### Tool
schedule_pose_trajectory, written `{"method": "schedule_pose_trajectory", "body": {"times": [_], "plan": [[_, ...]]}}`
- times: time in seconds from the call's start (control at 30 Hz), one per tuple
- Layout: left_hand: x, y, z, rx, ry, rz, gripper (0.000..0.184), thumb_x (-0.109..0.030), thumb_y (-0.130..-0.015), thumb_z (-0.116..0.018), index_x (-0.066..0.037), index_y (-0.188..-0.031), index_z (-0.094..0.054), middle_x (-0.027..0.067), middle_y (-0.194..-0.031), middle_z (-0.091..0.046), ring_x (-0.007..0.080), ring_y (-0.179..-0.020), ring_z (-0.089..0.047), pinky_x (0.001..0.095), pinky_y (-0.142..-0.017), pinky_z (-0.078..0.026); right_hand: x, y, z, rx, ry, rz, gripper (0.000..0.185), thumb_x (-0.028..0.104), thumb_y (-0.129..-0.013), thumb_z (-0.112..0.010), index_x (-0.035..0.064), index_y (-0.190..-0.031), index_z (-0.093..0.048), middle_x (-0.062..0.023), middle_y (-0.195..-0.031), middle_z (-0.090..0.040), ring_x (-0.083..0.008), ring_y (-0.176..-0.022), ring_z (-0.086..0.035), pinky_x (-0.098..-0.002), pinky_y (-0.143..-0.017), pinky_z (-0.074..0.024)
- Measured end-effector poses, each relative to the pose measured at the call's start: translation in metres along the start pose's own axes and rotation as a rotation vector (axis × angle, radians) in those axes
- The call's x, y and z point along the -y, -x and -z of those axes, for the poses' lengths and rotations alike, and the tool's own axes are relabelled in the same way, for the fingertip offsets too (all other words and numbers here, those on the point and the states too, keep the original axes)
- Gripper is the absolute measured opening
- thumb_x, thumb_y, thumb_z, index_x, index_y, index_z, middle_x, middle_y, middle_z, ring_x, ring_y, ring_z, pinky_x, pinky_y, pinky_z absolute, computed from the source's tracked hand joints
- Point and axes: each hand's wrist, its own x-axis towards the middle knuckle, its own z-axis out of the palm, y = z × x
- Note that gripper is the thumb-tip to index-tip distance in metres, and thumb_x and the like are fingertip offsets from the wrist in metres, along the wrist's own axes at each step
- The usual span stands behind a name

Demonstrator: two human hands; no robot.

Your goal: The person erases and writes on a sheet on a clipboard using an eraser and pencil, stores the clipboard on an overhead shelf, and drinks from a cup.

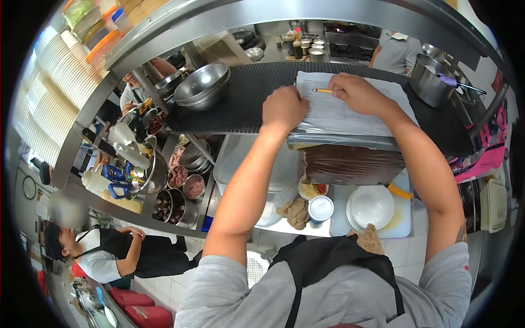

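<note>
A stack of white printed sheets (350, 117) lies on the black mat of the raised shelf in front of me. My right hand (361, 94) is closed around a yellow-orange pencil (322, 90), whose far end points left over the upper part of the paper. At the left edge of the sheets, my left hand (284, 109) is closed in a fist. Its fingers are curled out of sight, so whatever they hold is hidden.
Nested metal bowls (202, 87) stand left on the shelf, a steel pot (432, 82) right. Below are white bowls (372, 208), a white-lidded tub (321, 209) and a crumpled brown cloth (295, 212). Metal containers of food stand left. A person in a black apron (147, 254) stands lower left.
</note>
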Motion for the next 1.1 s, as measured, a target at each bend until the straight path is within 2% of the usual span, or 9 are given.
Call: {"method": "schedule_pose_trajectory", "body": {"times": [0.1, 0.17, 0.37, 0.47, 0.67, 0.77, 0.87, 0.97, 1.1], "plan": [[-0.004, -0.008, -0.006, -0.024, -0.072, 0.051, 0.026, -0.025, -0.080, -0.069, -0.001, -0.087, -0.075, 0.0224, -0.092, -0.074, 0.0403, -0.088, -0.073, 0.0467, -0.079, -0.059, -0.021, -0.011, -0.019, -0.021, 0.055, 0.137, 0.012, 0.006, -0.090, -0.065, 0.0031, -0.102, -0.062, -0.0132, -0.096, -0.059, -0.0292, -0.088, -0.060, -0.0399, -0.080, -0.0477], [-0.013, -0.006, -0.002, -0.016, -0.104, 0.067, 0.024, -0.024, -0.081, -0.068, -0.002, -0.087, -0.076, 0.0220, -0.093, -0.074, 0.0381, -0.090, -0.074, 0.0455, -0.079, -0.060, -0.002, -0.012, -0.014, 0.031, 0.000, 0.027, 0.015, 0.006, -0.087, -0.068, 0.0041, -0.101, -0.063, -0.0151, -0.096, -0.061, -0.0307, -0.090, -0.062, -0.0416, -0.080, -0.0491], [-0.012, -0.010, -0.021, -0.044, -0.199, -0.028, 0.021, -0.016, -0.087, -0.061, -0.003, -0.096, -0.075, 0.0180, -0.103, -0.072, 0.0308, -0.093, -0.073, 0.0398, -0.080, -0.059, 0.002, -0.020, -0.017, 0.028, -0.056, -0.031, 0.018, -0.002, -0.083, -0.065, 0.0028, -0.100, -0.064, -0.0098, -0.086, -0.054, -0.0242, -0.075, -0.055, -0.0356, -0.069, -0.0446], [-0.004, -0.013, -0.032, -0.106, -0.162, -0.093, 0.024, -0.014, -0.084, -0.060, 0.003, -0.094, -0.073, 0.0224, -0.101, -0.070, 0.0351, -0.091, -0.073, 0.0422, -0.079, -0.059, 0.001, -0.021, -0.022, 0.015, -0.095, -0.049, 0.018, -0.002, -0.083, -0.065, 0.0023, -0.100, -0.064, -0.0086, -0.083, -0.055, -0.0201, -0.073, -0.054, -0.0342, -0.067, -0.0446], [-0.003, -0.011, -0.032, -0.116, -0.154, -0.114, 0.025, -0.014, -0.085, -0.059, 0.004, -0.097, -0.070, 0.0217, -0.102, -0.069, 0.0342, -0.091, -0.072, 0.0418, -0.078, -0.059, -0.012, -0.028, -0.031, -0.006, -0.142, -0.045, 0.014, -0.002, -0.082, -0.067, 0.0002, -0.096, -0.065, -0.0068, -0.077, -0.057, -0.0147, -0.071, -0.055, -0.0319, -0.066, -0.0455], [-0.004, -0.009, -0.028, -0.119, -0.146, -0.127, 0.025, -0.014, -0.086, -0.059, 0.004, -0.098, -0.070, 0.0220, -0.103, -0.069, 0.0341, -0.092, -0.072, 0.0418, -0.079, -0.058, -0.011, -0.030, -0.029, 0.057, -0.204, -0.126, 0.013, -0.002, -0.082, -0.066, -0.0009, -0.095, -0.066, -0.0099, -0.081, -0.064, -0.0176, -0.074, -0.060, -0.0322, -0.070, -0.0482], [-0.006, -0.008, -0.029, -0.133, -0.185, -0.109, 0.023, -0.016, -0.089, -0.060, 0.001, -0.097, -0.073, 0.0176, -0.103, -0.069, 0.0283, -0.094, -0.070, 0.0393, -0.077, -0.058, -0.003, -0.030, -0.034, -0.036, -0.110, -0.025, 0.012, -0.003, -0.083, -0.065, -0.0017, -0.095, -0.067, -0.0139, -0.088, -0.069, -0.0222, -0.079, -0.065, -0.0335, -0.074, -0.0507], [-0.007, -0.006, -0.025, -0.113, -0.198, -0.122, 0.024, -0.017, -0.089, -0.060, 0.001, -0.098, -0.072, 0.0178, -0.103, -0.069, 0.0283, -0.094, -0.070, 0.0391, -0.077, -0.058, -0.006, -0.033, -0.040, -0.049, -0.117, 0.010, 0.013, -0.003, -0.083, -0.065, -0.0021, -0.095, -0.067, -0.0162, -0.091, -0.070, -0.0265, -0.082, -0.068, -0.0357, -0.076, -0.0522], [-0.004, -0.010, -0.027, -0.110, -0.128, -0.103, 0.027, -0.017, -0.087, -0.060, 0.004, -0.100, -0.070, 0.0230, -0.105, -0.069, 0.0356, -0.095, -0.072, 0.0431, -0.081, -0.058, -0.004, -0.034, -0.039, -0.030, -0.153, -0.009, 0.013, -0.003, -0.082, -0.065, -0.0028, -0.095, -0.067, -0.0161, -0.090, -0.070, -0.0273, -0.084, -0.069, -0.0368, -0.077, -0.0531]]}}
